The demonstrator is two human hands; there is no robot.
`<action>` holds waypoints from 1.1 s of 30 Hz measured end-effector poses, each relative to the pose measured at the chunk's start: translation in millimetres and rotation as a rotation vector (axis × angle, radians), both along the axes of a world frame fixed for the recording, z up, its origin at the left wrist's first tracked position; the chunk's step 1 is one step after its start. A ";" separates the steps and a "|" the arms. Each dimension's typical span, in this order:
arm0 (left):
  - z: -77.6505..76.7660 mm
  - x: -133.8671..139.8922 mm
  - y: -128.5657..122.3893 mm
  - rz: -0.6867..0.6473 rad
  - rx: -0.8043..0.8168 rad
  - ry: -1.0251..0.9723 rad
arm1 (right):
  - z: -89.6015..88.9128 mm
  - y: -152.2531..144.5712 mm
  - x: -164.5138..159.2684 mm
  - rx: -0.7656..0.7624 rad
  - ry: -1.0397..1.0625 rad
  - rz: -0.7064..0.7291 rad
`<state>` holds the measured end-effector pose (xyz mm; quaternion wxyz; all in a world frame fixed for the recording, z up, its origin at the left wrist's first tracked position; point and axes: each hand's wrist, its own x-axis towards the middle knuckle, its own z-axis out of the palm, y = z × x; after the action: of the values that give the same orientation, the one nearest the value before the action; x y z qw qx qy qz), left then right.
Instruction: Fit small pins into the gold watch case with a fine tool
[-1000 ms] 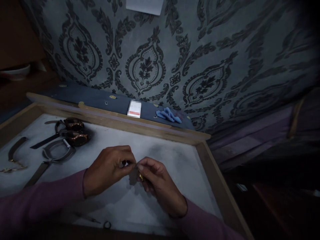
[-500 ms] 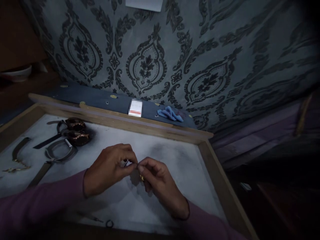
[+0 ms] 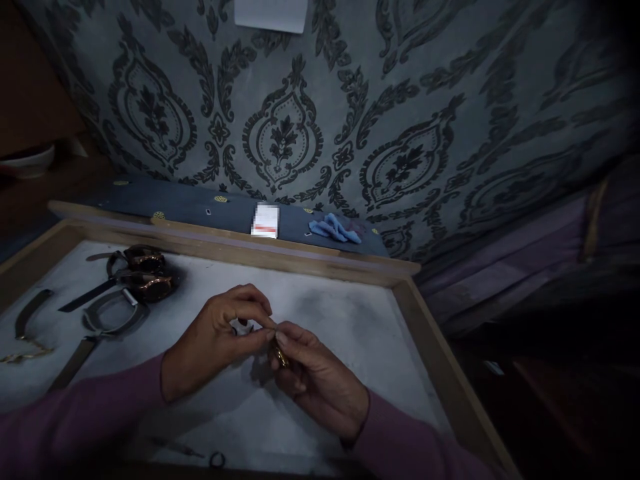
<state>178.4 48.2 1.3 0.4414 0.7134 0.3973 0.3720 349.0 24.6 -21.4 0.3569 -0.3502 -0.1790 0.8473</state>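
My left hand [image 3: 217, 340] is closed in a pinch, thumb and forefinger meeting right at the tips of my right fingers. What it pinches is too small and dark to make out. My right hand [image 3: 320, 377] is closed around a small shiny gold-coloured piece [image 3: 281, 357], which shows below the thumb and is partly covered by the fingers. Both hands are over the pale floor of a wooden tray. To the left lie watches with brown shiny cases [image 3: 153, 285] and dark straps, beside a grey looped strap [image 3: 113, 320].
The wooden tray rim [image 3: 225, 237] runs around the work. Behind it are a small white box [image 3: 265, 221] and a blue cloth [image 3: 335, 229]. Near the front lie a thin tool [image 3: 180, 448] and a dark ring [image 3: 217, 460]. A strap piece [image 3: 31, 312] is far left.
My right hand has turned slightly, so more of the gold piece shows. Both hands stay fingertip to fingertip. The whole view has shifted a little.
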 end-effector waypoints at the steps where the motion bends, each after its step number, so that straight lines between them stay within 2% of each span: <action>1: 0.1 -0.1 0.0 0.002 0.021 0.009 | -0.7 0.0 -0.3 -0.005 0.005 -0.006; 7: 1.2 -0.6 0.1 -0.003 0.159 0.082 | -4.4 -0.7 -0.6 0.002 -0.009 -0.042; 10: 1.0 -0.2 -0.2 -0.014 0.165 0.090 | -4.5 -0.9 -0.3 0.025 -0.034 -0.069; 13: -0.3 0.7 -0.5 -0.011 0.107 0.075 | -3.2 -0.4 -0.1 0.042 -0.056 -0.091; 23: -0.4 4.7 -0.3 0.011 -0.232 -0.062 | 1.4 1.8 0.4 0.081 -0.116 -0.097; 28: 4.0 0.9 3.3 -0.015 -0.267 -0.039 | 3.5 0.9 2.6 0.231 -0.264 -0.055; 33: 9.9 -3.1 7.2 -0.075 -0.325 -0.076 | 8.0 -2.4 5.6 0.346 -0.273 -0.052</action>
<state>175.3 55.4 11.2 0.5793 0.6324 0.4084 0.3126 354.6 22.1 -13.4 0.4060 -0.3997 -0.3591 0.7392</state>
